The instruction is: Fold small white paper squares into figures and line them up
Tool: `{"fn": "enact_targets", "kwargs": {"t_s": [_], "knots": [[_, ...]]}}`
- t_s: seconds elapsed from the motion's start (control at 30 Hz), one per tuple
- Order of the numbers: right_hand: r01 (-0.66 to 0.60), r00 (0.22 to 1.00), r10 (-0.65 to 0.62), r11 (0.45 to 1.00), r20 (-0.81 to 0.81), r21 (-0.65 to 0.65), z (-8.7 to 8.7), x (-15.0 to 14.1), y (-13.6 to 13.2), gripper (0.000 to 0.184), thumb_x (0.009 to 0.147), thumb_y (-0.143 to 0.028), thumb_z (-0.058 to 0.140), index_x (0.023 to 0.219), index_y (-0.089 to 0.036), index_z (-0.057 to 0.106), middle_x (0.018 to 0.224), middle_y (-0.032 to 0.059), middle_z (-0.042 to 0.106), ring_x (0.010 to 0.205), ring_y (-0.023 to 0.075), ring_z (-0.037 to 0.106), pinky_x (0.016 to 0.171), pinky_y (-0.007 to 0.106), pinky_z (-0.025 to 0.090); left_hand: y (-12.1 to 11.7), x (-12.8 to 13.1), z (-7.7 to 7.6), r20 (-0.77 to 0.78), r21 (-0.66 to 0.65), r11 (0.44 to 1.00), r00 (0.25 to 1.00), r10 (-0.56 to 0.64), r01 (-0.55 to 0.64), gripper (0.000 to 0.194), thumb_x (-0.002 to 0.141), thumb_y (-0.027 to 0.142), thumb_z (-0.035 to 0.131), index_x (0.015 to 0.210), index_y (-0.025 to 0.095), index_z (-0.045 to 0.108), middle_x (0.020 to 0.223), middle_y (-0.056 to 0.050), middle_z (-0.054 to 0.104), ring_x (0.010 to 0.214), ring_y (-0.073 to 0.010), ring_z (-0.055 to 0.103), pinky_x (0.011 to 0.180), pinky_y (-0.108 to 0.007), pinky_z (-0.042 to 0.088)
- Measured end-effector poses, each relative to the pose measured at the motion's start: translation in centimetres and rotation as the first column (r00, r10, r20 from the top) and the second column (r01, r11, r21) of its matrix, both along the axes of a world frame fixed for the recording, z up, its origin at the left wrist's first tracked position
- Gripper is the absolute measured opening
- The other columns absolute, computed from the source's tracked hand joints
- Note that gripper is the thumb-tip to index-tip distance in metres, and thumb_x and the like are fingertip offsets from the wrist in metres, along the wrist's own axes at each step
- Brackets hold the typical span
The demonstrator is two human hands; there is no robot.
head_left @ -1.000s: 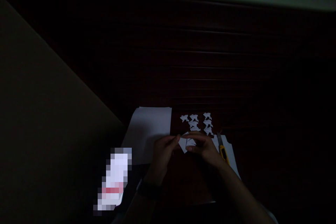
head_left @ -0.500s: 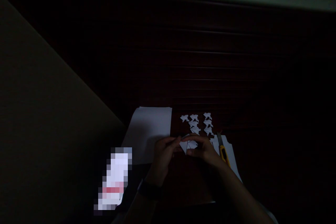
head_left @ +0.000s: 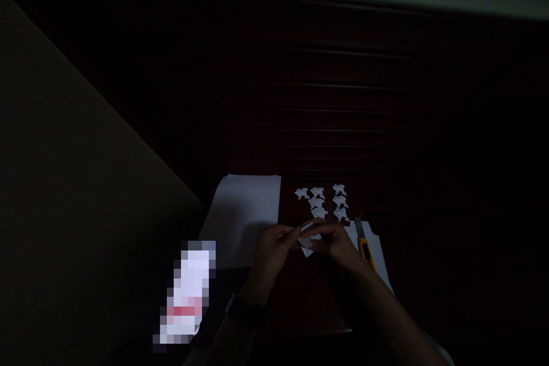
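Between my two hands is a small folded piece of white paper [head_left: 305, 245], its point toward me. My left hand [head_left: 273, 249] pinches its left side with thumb and fingers. From the right, my right hand [head_left: 337, 242] grips it, fingers over the top and thumb below, hiding part of the folds. Just beyond the hands lie several small white origami figures [head_left: 317, 203] in loose columns, alike in shape. A dark band circles my left wrist.
A stack of white paper sheets [head_left: 244, 206] lies on the dark table at left. On the right, a yellow utility knife [head_left: 365, 251] rests on more white paper [head_left: 380, 254]. A bright blurred-out object [head_left: 186, 291] sits at lower left. The scene is dim.
The folded paper has turned in my fingers and shows a narrower face now. My left hand has shifted slightly right, and the hands are closer together. The figures and knife stay put.
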State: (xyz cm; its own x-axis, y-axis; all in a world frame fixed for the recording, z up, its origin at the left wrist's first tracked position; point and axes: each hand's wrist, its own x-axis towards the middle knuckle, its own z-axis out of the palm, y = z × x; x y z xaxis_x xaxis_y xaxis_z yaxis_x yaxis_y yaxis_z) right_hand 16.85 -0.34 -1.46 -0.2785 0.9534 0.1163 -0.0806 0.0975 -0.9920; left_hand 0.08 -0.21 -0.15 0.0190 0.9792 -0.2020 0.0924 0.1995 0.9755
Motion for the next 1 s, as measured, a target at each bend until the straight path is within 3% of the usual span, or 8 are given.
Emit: {"fn": "enact_targets", "kwargs": {"t_s": [0.13,0.3,0.77,1.0], "knots": [[-0.083,0.996,0.083,0.996,0.019,-0.014,0.2,0.5,0.0,0.02,0.066,-0.024,0.076,0.086,-0.026,0.074,0.103,0.0047,0.066,0.098,0.0224,0.06,0.086,0.037,0.046,0.0,-0.2,0.0,-0.007,-0.001,0.999,0.999,-0.051,0.051,0.022,0.07,0.036,0.067,0.071,0.014,0.071,0.062,-0.005,0.07,0.055,-0.0154,0.063,0.048,-0.021,0.043],[-0.052,0.998,0.054,0.998,0.037,-0.047,0.1,0.4,-0.2,0.02,0.066,-0.031,0.076,0.086,-0.026,0.074,0.106,0.0051,0.065,0.1,0.0231,0.059,0.086,0.039,0.047,-0.2,-0.2,0.1,-0.003,0.004,0.995,0.995,-0.101,0.101,0.026,0.073,0.038,0.064,0.073,0.013,0.072,0.061,-0.005,0.069,0.052,-0.0138,0.06,0.045,-0.02,0.039],[-0.115,0.993,0.115,0.993,-0.006,-0.029,1.1,-0.4,-0.6,0.015,0.075,-0.028,0.07,0.089,-0.027,0.073,0.108,0.0037,0.064,0.101,0.0206,0.058,0.09,0.037,0.045,-0.1,-0.2,0.0,0.0,0.021,0.999,0.999,-0.046,0.046,0.021,0.073,0.034,0.065,0.073,0.014,0.071,0.066,-0.006,0.071,0.06,-0.0166,0.063,0.051,-0.021,0.044],[-0.091,0.996,0.091,0.995,0.01,-0.031,0.8,-0.4,-0.5,0.013,0.072,-0.033,0.072,0.079,-0.023,0.074,0.106,0.0047,0.065,0.097,0.0202,0.06,0.088,0.036,0.046,-0.3,0.3,0.0,-0.037,0.09,0.996,0.999,-0.016,0.019,0.021,0.073,0.032,0.064,0.071,0.013,0.072,0.069,-0.007,0.072,0.065,-0.0184,0.065,0.058,-0.024,0.047]]}}
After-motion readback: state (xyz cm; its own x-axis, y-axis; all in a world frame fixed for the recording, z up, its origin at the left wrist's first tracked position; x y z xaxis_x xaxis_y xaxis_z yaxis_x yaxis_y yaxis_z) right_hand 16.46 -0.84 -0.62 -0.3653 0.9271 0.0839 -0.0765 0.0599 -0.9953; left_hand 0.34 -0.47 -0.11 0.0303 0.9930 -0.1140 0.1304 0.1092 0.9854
